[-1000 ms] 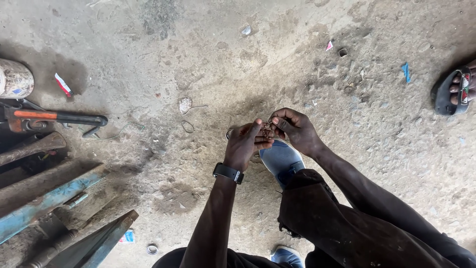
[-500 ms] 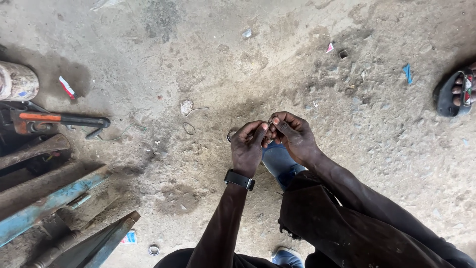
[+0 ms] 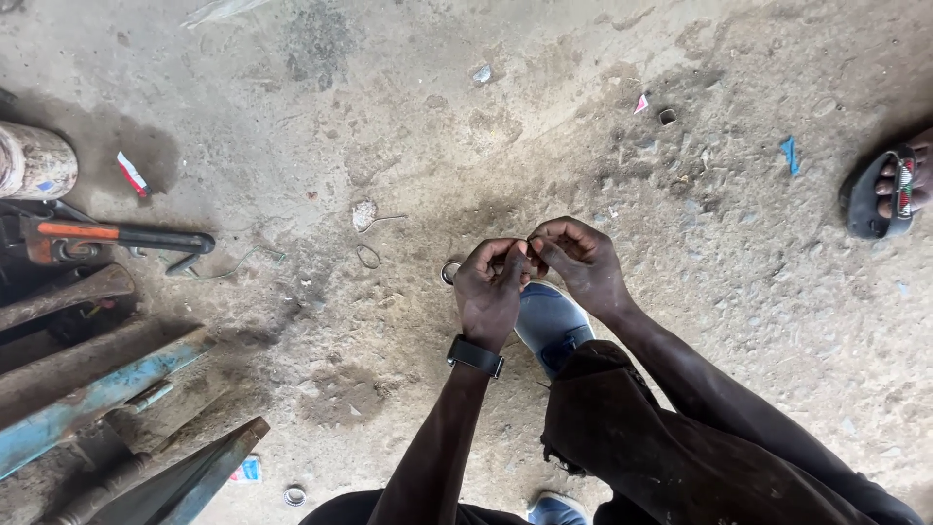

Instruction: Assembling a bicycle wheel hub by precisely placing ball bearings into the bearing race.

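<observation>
My left hand [image 3: 489,292], with a black watch [image 3: 475,356] on its wrist, and my right hand [image 3: 580,261] meet fingertip to fingertip low over the concrete floor. Together they pinch a small dark part [image 3: 530,245], which the fingers mostly hide. My blue shoe [image 3: 551,326] is directly under the hands. A small metal ring [image 3: 449,272] lies on the floor just left of my left hand. Further left lie a thin wire loop [image 3: 369,257] and a small spoon-shaped scrap [image 3: 364,214].
At the left lie an orange-handled pipe wrench [image 3: 117,235], a worn can [image 3: 37,161] and rusty blue steel bars [image 3: 97,394]. A small bearing ring [image 3: 294,496] lies near the bottom. Another person's sandalled foot [image 3: 886,190] is at the right edge.
Both hands stay together at the same spot. The fingers have closed tighter around the small part, so it shows less than before. The view has drifted slightly.
</observation>
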